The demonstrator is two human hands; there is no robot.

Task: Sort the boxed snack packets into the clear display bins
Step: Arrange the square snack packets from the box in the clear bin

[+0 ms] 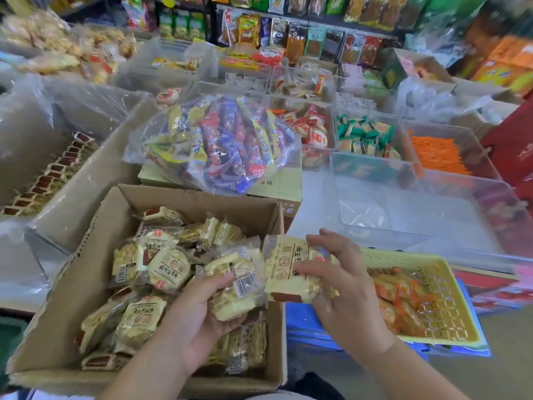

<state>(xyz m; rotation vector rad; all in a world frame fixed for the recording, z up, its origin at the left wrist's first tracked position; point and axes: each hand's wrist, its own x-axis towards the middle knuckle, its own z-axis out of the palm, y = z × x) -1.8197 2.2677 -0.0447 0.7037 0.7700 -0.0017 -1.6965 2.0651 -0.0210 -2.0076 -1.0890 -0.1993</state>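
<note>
An open cardboard box [72,287] in front of me holds several cream-coloured snack packets [168,269]. My left hand [199,310] grips a bunch of these packets [233,293] above the box's right side. My right hand [343,281] holds a stack of the same packets [284,267] over the box's right wall. A large clear bin [409,197] stands just beyond my right hand, and I see nothing inside it.
A clear bag of colourful wrapped snacks [219,140] lies on a closed carton behind the box. A yellow mesh basket [441,301] with orange packets sits at the right. Further clear bins [366,134] hold green, red and orange snacks. Shelves of goods line the back.
</note>
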